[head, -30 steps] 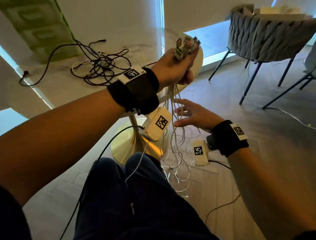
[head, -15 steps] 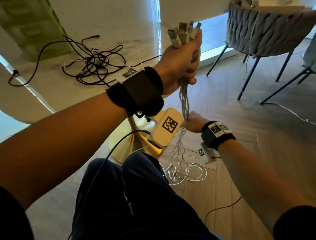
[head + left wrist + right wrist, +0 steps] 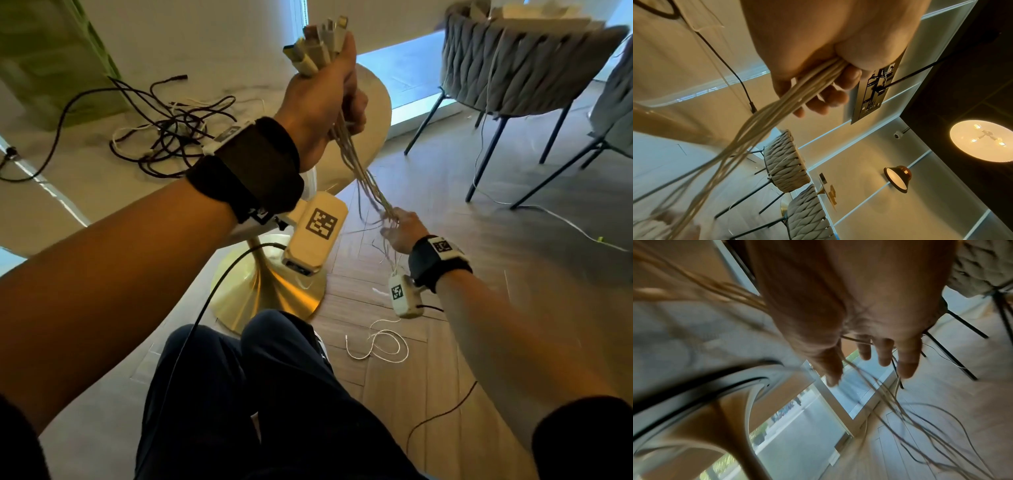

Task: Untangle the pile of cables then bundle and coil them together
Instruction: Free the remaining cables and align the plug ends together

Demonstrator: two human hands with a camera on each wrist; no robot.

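My left hand [image 3: 325,92] is raised above the table edge and grips a bundle of white cables [image 3: 356,164]. Their plugs [image 3: 318,44] stick out above the fist. In the left wrist view the left hand [image 3: 828,68] has its fingers curled round the white cables [image 3: 777,110]. The strands run down and right to my right hand [image 3: 399,229], low over the floor. In the right wrist view the right hand [image 3: 869,350] has straight, spread fingers, and the white cables [image 3: 890,402] pass between them and trail loose below. A tangled pile of black cables [image 3: 171,133] lies on the table.
The round pale table [image 3: 85,198] stands on a gold pedestal base [image 3: 270,294] just past my knees. Woven grey chairs [image 3: 513,65] stand at the back right. A white cable loop [image 3: 380,346] and a black cable [image 3: 442,414] lie on the wooden floor.
My left hand has lifted the white bundle higher. My right hand has slid down the strands and out to the right, drawing them taut; most loose ends have left the floor.
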